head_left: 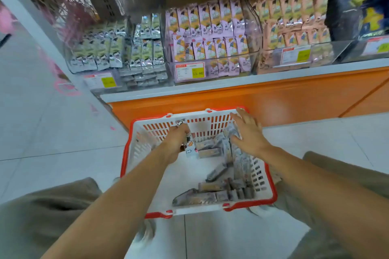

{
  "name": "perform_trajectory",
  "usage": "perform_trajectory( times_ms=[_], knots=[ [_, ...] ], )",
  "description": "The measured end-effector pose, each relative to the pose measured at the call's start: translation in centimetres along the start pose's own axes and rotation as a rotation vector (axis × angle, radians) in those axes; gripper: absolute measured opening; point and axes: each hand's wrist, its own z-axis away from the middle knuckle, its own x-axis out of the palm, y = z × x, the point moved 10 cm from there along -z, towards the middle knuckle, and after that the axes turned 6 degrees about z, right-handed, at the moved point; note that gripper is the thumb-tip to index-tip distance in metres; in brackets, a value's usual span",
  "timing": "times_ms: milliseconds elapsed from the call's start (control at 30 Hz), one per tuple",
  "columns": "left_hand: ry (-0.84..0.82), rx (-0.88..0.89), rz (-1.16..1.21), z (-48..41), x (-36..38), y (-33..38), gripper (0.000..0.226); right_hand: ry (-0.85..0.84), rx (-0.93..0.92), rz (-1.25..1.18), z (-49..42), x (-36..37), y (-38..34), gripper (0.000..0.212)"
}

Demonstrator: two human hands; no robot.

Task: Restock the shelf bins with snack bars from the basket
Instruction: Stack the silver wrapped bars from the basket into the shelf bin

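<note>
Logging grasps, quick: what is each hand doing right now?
Left hand: closed round a snack bar above the basket.
Right hand: open, fingers straight, holding nothing, over loose bars.

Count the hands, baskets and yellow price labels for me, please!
Hands: 2 (left hand gripping a snack bar, right hand)
Basket: 1
Price labels: 4
Total: 7

Bare forearms (pixel 117 202) above loose khaki-grey trousers (pixel 42 216).
</note>
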Motion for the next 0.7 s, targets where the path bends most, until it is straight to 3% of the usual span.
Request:
perform_trajectory(
  times_ms=[100, 167, 267, 333, 467, 567, 700],
  knots=[
    [-0.024, 0.109, -0.012, 2.8, -1.7, 3.7, 0.027, 0.144, -0.122, -0.075, -0.4, -5.1, -5.8, 0.064],
    [0.009, 0.218, 0.071, 4.7, -3.2, 6.7, 0.033, 0.152, -0.181, -0.208, -0.6, -7.9, -9.6, 0.057],
    [0.059, 0.327, 0.254, 6.5, -5.5, 10.1, 0.035, -0.14, -0.187, -0.596, -0.3, -8.2, -14.5, 0.066],
    [0.058, 0.35, 0.301, 7.3, -6.5, 11.2, 0.044, -0.263, -0.201, -0.68, 0.4, -7.9, -17.1, 0.067],
    [0.062, 0.403, 0.324, 9.2, -8.1, 11.7, 0.057, -0.175, -0.201, -0.738, 0.3, -9.3, -18.5, 0.041],
    [0.042, 0.396, 0.29, 10.0, -9.4, 12.1, 0.047, -0.129, -0.171, -0.767, 0.0, -11.6, -18.5, 0.025],
    [-0.134, 0.424, 0.068, 11.2, -8.9, 14.6, 0.025, -0.044, -0.191, -0.809, -1.3, -16.2, -18.9, 0.021]
  ],
)
